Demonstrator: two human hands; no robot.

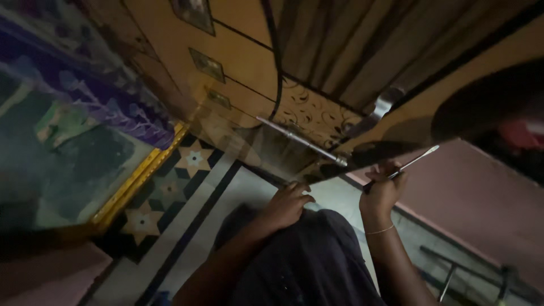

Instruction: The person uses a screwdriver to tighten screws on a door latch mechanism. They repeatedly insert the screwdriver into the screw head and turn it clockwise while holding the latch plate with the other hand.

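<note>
the right hand [383, 191] is closed around a screwdriver [403, 168], its tip angled up near the door [317, 113] edge. the left hand [290, 204], fingers curled and empty, braces under that edge. best to keep the tip square and the door steady below the long metal handle [300, 141].

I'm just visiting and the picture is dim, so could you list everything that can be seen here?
Door: one, tan with dark scroll pattern, top centre.
Bar handle: one, silvery, on the door's lower edge.
Screwdriver: one, metal shaft, dark grip, in the right hand.
Floor tiles: several, star-patterned, dark and cream, lower left.
Gold trim: one strip, beside the tiles.
Pink surface: one, right.
Bracelet: one, thin, right wrist.
Left hand: resting at the door's lower edge.
Right hand: gripping the screwdriver.
</note>
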